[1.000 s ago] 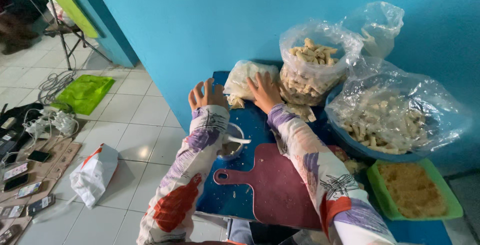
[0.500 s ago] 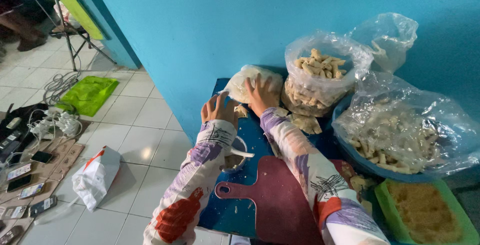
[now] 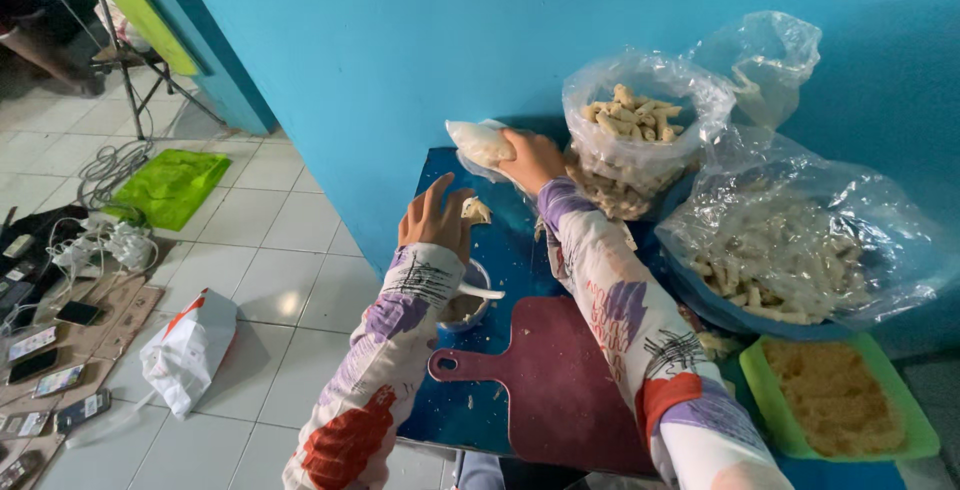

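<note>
A smooth turquoise wall [image 3: 400, 60] and a floor of pale square tiles [image 3: 270, 280] enclosed a low blue table [image 3: 500, 240], which carried a dark red cutting board [image 3: 555, 380] with a holed handle, 2 crinkled clear plastic bags of pale finger-shaped pieces [image 3: 640, 135], and a green tray [image 3: 900, 430] of crumbs. At the table's far edge the right hand [image 3: 530, 158] was closed around a soft white bag [image 3: 482, 142], lifted just above the surface. The left hand [image 3: 435, 218], fingers loosely spread, rested on a small pale lump [image 3: 476, 210] near a little bowl [image 3: 465, 305].
</note>
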Available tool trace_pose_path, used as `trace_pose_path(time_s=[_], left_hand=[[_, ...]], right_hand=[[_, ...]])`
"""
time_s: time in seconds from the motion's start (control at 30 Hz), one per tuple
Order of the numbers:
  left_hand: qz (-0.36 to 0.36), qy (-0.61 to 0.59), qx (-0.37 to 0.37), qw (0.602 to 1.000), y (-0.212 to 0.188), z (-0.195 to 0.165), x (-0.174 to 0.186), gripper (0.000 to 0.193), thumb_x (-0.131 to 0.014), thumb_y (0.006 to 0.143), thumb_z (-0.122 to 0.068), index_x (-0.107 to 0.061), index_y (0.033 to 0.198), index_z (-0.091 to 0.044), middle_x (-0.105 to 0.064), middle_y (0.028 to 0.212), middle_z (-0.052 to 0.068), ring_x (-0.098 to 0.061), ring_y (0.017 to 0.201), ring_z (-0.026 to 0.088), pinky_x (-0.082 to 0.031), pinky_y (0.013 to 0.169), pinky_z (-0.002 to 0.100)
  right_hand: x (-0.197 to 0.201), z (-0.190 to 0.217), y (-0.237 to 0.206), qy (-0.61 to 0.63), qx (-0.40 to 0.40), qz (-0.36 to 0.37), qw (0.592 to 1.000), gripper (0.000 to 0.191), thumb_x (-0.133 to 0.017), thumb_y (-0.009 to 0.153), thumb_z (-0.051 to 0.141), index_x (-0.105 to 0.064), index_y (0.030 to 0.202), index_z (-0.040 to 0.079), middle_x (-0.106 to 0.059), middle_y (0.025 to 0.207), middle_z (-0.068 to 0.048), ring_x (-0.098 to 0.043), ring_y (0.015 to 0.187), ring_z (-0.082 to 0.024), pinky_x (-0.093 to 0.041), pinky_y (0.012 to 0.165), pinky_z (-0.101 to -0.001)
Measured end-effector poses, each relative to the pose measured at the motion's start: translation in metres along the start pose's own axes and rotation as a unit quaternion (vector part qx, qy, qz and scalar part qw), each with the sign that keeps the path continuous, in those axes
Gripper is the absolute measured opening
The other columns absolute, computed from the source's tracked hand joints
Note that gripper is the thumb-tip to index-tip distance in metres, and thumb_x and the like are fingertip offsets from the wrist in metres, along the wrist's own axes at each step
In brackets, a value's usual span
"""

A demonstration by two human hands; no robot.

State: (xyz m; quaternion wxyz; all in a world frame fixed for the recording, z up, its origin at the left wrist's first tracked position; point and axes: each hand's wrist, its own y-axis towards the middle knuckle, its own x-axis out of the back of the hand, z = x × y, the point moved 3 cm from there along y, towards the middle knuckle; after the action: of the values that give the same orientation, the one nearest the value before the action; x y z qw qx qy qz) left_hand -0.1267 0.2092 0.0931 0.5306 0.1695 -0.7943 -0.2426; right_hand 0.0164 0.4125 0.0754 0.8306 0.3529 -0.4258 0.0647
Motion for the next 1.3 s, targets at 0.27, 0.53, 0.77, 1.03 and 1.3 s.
trace_pose_path(time_s=[0.27, 0.53, 0.77, 1.03, 1.3], left_hand=[[0.007, -0.016, -0.017, 1.0, -0.006, -0.011, 0.012, 0.047, -0.068, 0.088, -0.016, -0.059, 0.133, -0.024, -0.044, 0.153, 0.008, -0.05, 0.131, 0.037, -0.043, 0.105, 0.053], [-0.01, -0.011, -0.009, 1.0, -0.011, -0.011, 0.001, 0.049, -0.073, 0.083, -0.018, -0.06, 0.13, -0.026, -0.046, 0.152, 0.004, -0.049, 0.135, 0.033, -0.04, 0.111, 0.053], [0.018, 0.062, 0.022, 0.998, -0.027, -0.017, -0.025, 0.068, -0.08, 0.076, -0.031, -0.054, 0.139, -0.028, -0.04, 0.155, 0.002, -0.025, 0.151, 0.033, -0.012, 0.121, 0.063], [0.09, 0.068, 0.11, 0.988, -0.021, -0.008, -0.053, 0.097, -0.079, 0.081, -0.041, -0.021, 0.158, -0.034, -0.017, 0.168, 0.004, -0.01, 0.156, 0.036, -0.006, 0.12, 0.066], [0.115, 0.035, 0.148, 0.982, -0.02, -0.015, -0.03, 0.114, -0.08, 0.08, -0.049, -0.003, 0.163, -0.032, -0.004, 0.172, 0.009, -0.007, 0.157, 0.038, -0.007, 0.122, 0.065]], right_hand=[[0.018, 0.012, 0.019, -0.183, -0.038, -0.113, 0.976, 0.035, -0.069, 0.094, 0.015, -0.058, 0.127, 0.011, -0.061, 0.117, -0.018, -0.07, 0.095, -0.04, -0.057, 0.067, -0.0522], [0.003, 0.043, 0.004, -0.319, 0.082, -0.157, 0.931, 0.061, -0.077, 0.069, 0.035, -0.053, 0.124, 0.024, -0.054, 0.141, -0.02, -0.062, 0.113, -0.048, -0.054, 0.084, -0.0665], [0.005, 0.024, 0.014, -0.176, 0.015, -0.073, 0.982, 0.07, -0.076, 0.083, 0.021, -0.044, 0.145, 0.012, -0.05, 0.14, -0.021, -0.054, 0.121, -0.042, -0.05, 0.09, -0.0629], [0.007, 0.029, -0.007, -0.214, 0.072, -0.11, 0.968, 0.056, -0.079, 0.068, 0.019, -0.053, 0.117, 0.012, -0.064, 0.108, -0.008, -0.058, 0.108, -0.035, -0.049, 0.072, -0.0564], [0.082, 0.086, -0.021, -0.158, 0.125, -0.148, 0.968, 0.066, -0.089, 0.069, 0.029, -0.052, 0.12, 0.01, -0.06, 0.109, -0.01, -0.057, 0.105, -0.036, -0.047, 0.073, -0.052]])
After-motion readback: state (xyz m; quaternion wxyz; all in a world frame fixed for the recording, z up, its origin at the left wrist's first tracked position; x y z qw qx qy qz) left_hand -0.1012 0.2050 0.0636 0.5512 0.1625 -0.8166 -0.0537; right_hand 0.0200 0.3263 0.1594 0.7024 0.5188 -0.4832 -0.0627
